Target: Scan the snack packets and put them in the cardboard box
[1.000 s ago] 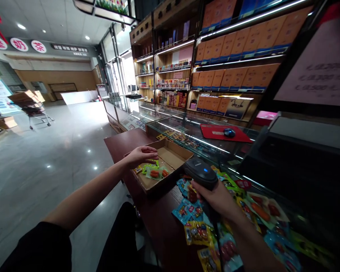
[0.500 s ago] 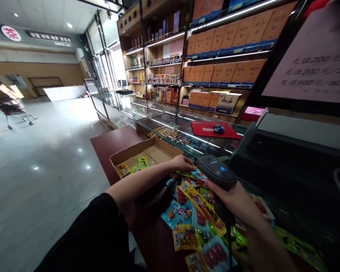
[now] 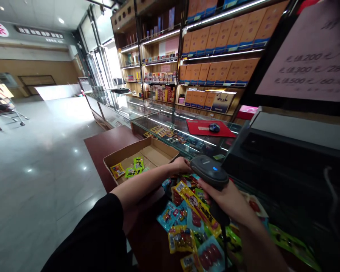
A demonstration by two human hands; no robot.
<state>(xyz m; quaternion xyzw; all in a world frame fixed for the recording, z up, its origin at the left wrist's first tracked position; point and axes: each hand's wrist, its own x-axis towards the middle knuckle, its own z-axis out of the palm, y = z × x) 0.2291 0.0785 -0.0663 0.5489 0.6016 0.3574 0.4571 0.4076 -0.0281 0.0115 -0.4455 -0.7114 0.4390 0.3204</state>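
Observation:
My right hand is wrapped round the grip of a black barcode scanner, its blue light showing on top and a cord hanging below. Just left of the scanner's head is my left hand, its fingers curled in at the far edge of a heap of snack packets. The scanner hides its fingertips, so what they pinch does not show. Yellow, blue and green packets, some with reddish pieces behind clear film, make up the heap. A cardboard tray beyond my left forearm holds several small yellow and green packets.
Both heap and tray rest on a dark red table. Behind it runs a glass counter with a red mat and a computer mouse. A dark machine stands close on the right. Shelves of orange boxes line the back.
The view has swung slightly to the right. My left hand's fingers have drawn in more, and the packet by its fingertips no longer shows clearly. The scanner stays in my right hand.

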